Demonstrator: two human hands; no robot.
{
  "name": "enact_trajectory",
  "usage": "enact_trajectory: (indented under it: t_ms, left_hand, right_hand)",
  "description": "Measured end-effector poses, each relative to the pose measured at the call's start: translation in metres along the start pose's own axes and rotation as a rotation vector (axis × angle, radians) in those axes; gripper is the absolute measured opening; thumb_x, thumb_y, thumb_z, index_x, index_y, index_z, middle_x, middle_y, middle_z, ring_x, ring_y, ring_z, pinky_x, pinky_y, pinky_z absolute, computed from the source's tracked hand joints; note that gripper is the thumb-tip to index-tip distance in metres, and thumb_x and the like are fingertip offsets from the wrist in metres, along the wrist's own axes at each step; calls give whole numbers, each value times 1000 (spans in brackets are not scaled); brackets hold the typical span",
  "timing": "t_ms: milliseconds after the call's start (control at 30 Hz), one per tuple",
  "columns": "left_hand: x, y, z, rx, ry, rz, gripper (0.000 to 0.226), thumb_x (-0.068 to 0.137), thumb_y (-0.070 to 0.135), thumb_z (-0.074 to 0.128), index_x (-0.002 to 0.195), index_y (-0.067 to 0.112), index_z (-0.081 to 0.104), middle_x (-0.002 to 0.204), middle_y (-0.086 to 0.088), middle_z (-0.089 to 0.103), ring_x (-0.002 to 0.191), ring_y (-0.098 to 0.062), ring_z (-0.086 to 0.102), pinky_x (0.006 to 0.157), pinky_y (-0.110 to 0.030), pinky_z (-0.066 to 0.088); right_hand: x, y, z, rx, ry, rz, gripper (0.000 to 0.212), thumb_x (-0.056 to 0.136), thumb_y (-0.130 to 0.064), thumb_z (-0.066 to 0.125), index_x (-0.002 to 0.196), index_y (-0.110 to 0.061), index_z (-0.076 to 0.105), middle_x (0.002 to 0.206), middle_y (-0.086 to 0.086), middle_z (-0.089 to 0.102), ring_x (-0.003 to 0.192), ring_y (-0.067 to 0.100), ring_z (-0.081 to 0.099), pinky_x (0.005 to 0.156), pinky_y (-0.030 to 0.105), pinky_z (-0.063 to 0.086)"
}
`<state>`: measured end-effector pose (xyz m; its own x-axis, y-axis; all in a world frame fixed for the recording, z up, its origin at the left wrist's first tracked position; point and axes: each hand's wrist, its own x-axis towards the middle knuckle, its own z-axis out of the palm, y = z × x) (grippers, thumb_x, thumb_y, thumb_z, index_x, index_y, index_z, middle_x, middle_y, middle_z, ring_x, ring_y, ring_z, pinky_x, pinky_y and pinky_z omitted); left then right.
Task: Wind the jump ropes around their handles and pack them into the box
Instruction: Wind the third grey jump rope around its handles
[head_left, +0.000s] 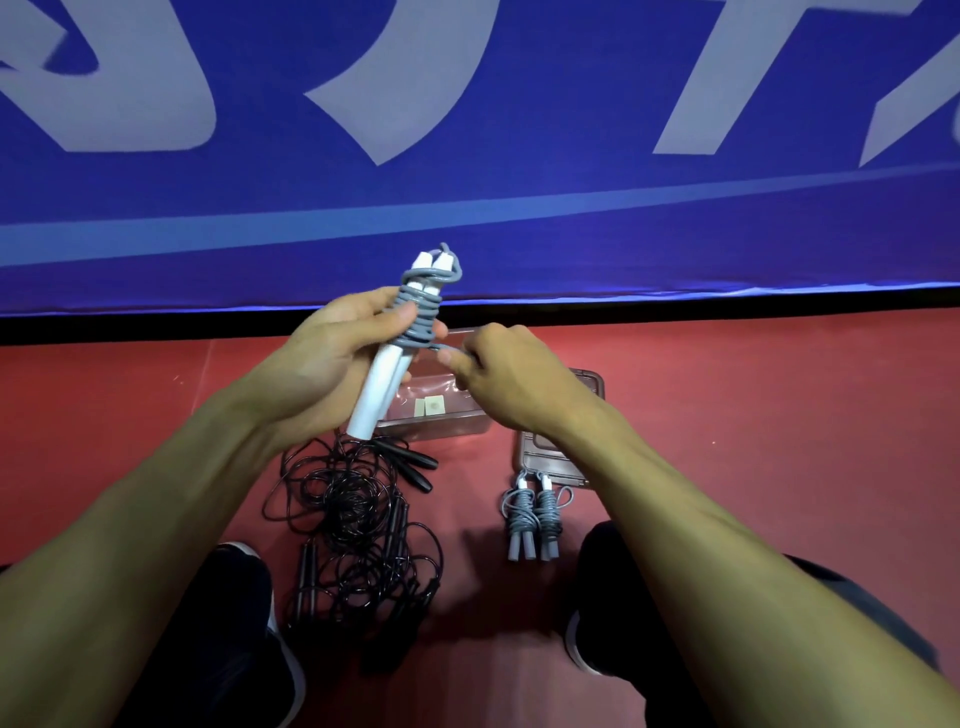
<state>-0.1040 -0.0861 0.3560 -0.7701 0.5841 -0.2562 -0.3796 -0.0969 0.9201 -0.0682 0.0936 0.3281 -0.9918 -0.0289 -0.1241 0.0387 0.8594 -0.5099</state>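
Over the red floor (727, 415), by the clear box (441, 421) and the tangled black ropes (353, 519), left hand (322, 358) grips the white handles (384, 374), right hand (509, 374) fingers pinching the gray rope's (418, 325) loose end.

Red floor (727, 395) — blue banner (519, 208)

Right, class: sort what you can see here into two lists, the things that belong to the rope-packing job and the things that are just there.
Part of the job:
- white-handled rope, gripped by the left hand
- right hand, pinching its grey cord
- two wound grey ropes
- tangled black ropes
- clear box
- box lid

Just there:
- blue banner
- red floor
- dark shoes
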Motion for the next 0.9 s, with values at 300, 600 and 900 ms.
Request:
enact_trajectory:
  t_ms: [300,600,900]
  left_hand:
    - [3,-7,-1,387,201,145,45,77,40,70,110,13,54,83,6,64,74,-5,60,71,-27,52]
    - [3,-4,-3,476,247,165,59,73,46,87,118,23,56,90,5,69,79,-10,68,77,-32,56]
    - [1,-1,8,164,80,108,22,103,10,45,119,6,59,99,-7,69,93,-14,69,82,-24,57]
  right_hand:
    - [-7,-12,-12,127,-125,-107,39,106,-30,50,75,-15,69,58,-8,55,57,1,51,62,30,35]
    - [-11,-22,-13,354,-119,-203,36,101,-30,61,72,-8,65,52,-6,44,48,7,39,56,30,37]
    - [-8,-17,-11,229,24,-162,58,101,-50,54,59,-12,42,57,2,32,55,15,27,53,33,23]
